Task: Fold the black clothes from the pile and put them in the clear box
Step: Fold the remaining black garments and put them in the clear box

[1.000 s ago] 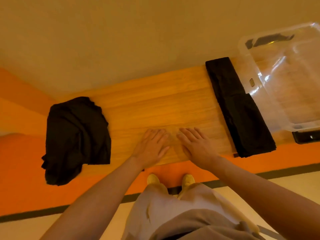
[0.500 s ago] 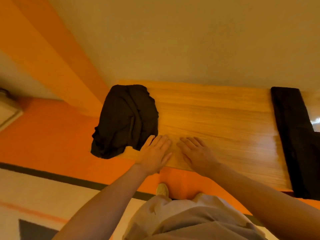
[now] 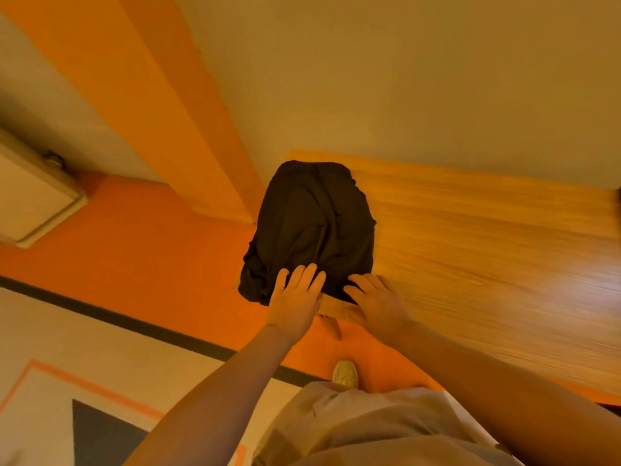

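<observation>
the black pile (image 3: 311, 227) sits crumpled at the left end of the wooden table (image 3: 487, 250), its near-left edge spilling past the table corner. its long axis runs roughly away from you, toward the wall.

your left hand (image 3: 295, 297) lies on the near edge of the pile, fingers straight and spread, fingertips (image 3: 311, 272) on the cloth; it grips nothing. your right hand (image 3: 378, 302) is just beside it on the table's front edge, fingers extended, tips touching or nearly touching the pile's near-right corner; from this angle you cannot tell if they are on fabric or wood. it holds nothing either.

key relation: the pile lies straight ahead of both hands, slightly left of centre. the left hand is nearer and already in contact; the right has only the corner.

judgement: no garment is separated yet, so this reads as the start of a pick from the pile. the next move likely needs fingers curled into the top layer.

risk: the overhanging part could slide off the corner if pulled leftward.

the clear box is not in view. a pale shoe (image 3: 344, 373) shows on the orange floor (image 3: 134, 230).
</observation>
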{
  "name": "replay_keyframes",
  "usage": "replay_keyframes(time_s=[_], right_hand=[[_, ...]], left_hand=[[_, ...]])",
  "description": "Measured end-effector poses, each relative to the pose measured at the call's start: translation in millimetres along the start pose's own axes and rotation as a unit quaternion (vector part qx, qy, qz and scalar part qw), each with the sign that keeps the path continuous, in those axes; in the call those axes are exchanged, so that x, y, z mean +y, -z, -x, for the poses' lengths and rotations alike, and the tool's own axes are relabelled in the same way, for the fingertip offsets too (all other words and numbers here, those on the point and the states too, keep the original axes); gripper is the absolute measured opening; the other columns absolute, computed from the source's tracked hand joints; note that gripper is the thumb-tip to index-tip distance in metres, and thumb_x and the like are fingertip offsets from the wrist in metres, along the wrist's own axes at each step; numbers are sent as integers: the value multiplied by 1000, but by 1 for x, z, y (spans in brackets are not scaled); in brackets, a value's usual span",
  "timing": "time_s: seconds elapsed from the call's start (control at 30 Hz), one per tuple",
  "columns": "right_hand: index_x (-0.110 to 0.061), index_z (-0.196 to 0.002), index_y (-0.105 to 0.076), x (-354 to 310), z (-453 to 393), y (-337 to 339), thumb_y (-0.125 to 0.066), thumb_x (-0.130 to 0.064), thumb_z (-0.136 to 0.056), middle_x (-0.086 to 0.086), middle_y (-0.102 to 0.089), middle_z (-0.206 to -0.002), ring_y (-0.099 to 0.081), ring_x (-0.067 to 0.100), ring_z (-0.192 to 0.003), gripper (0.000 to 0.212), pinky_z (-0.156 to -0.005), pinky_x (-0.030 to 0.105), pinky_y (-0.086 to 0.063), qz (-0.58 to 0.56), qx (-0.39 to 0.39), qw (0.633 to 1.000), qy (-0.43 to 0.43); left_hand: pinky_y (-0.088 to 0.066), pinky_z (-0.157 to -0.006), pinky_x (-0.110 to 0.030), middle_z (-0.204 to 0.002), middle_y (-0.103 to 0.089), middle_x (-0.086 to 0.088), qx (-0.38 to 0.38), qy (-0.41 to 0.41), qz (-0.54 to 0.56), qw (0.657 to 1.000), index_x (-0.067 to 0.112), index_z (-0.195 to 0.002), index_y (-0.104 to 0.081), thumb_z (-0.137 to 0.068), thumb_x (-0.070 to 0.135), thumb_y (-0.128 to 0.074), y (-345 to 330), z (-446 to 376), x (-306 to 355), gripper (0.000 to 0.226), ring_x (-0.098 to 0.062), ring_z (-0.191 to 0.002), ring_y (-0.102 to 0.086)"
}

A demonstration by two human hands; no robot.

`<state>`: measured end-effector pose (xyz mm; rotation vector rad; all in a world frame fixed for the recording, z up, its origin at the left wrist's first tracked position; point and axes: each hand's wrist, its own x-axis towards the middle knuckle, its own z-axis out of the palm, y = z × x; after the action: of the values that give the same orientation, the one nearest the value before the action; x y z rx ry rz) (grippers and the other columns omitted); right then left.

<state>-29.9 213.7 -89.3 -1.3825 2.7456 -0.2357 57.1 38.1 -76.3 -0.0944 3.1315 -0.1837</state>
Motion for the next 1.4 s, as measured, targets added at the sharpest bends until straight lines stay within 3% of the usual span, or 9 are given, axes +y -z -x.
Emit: replay_keyframes(time_s=[0.1,0.2,0.4,0.47,0.57,0.7,1.03,1.27,1.4], right_hand=[[-22,-86,-74,-1,-5,-3,-81,-26,-71,1,-70,-93,-67,21,-85,17,-77,33,-52,-20,28,999,-14],[-14,-97,-71,3,-7,3,-69,-14,-85,1,-67,-96,-62,20,-90,12,-81,29,-45,-140,40,986,-76],[-18,-98,-56,14,-12,58,-53,-9,-96,6,-64,-85,-57,14,-73,10,-66,27,-43,-423,105,882,-177],[-17,-97,-53,20,-17,82,-49,-8,-97,8,-61,-78,-53,9,-62,10,-58,17,-39,-435,136,871,-181],[-17,-98,-50,30,-25,115,-45,-9,-100,0,-56,-73,-51,-2,-61,9,-57,9,-37,-434,176,868,-168],[-16,-101,-47,45,-31,147,-42,-10,-101,-9,-55,-74,-52,-11,-68,8,-61,4,-36,-406,211,876,-152],[-15,-101,-48,118,3,192,-43,-13,-101,-5,-50,-69,-49,-4,-61,6,-54,9,-36,-334,285,882,-172],[-12,-108,-48,176,47,199,-41,-18,-102,-3,-48,-72,-45,8,-64,11,-56,23,-35,-311,276,875,-247],[-18,-106,-48,203,68,206,-49,-29,-99,-5,-53,-77,-49,6,-67,13,-62,27,-37,-321,259,874,-257]], left_hand=[[-30,-96,-44,-120,-61,-5,18,-16,-10,1000,18,-109,-66,-66,23,-84,0,-9,-1,47,-26,-112,-57],[-28,-93,-43,-112,-63,-5,50,-36,10,998,16,-93,-71,-58,13,-87,-3,-17,-2,38,-24,-108,-55],[-25,-90,-34,-98,-60,4,121,36,230,965,19,-85,-63,-81,17,-67,19,-32,6,6,-15,-95,-57],[-33,-84,-29,-84,-57,2,108,75,326,936,17,-89,-53,-87,12,-59,43,-45,4,8,-14,-77,-51],[-29,-51,-23,-70,-45,7,113,77,357,924,18,-95,-40,-90,11,-58,76,-65,-4,20,-7,-57,-40],[-50,-70,-38,-106,-61,-5,161,64,297,939,10,-115,-54,-89,14,-62,105,-87,-18,28,-20,-92,-59],[-51,-83,-43,-110,-63,-11,193,119,191,955,6,-117,-64,-90,13,-61,120,-89,-51,29,-30,-97,-60],[-44,-53,-30,-81,-69,-10,202,160,207,944,9,-120,-65,-98,16,-50,136,-91,-46,28,-23,-59,-58],[-40,-58,-25,-90,-70,-10,200,186,275,922,10,-118,-66,-99,21,-50,150,-105,-28,27,-21,-68,-58]])
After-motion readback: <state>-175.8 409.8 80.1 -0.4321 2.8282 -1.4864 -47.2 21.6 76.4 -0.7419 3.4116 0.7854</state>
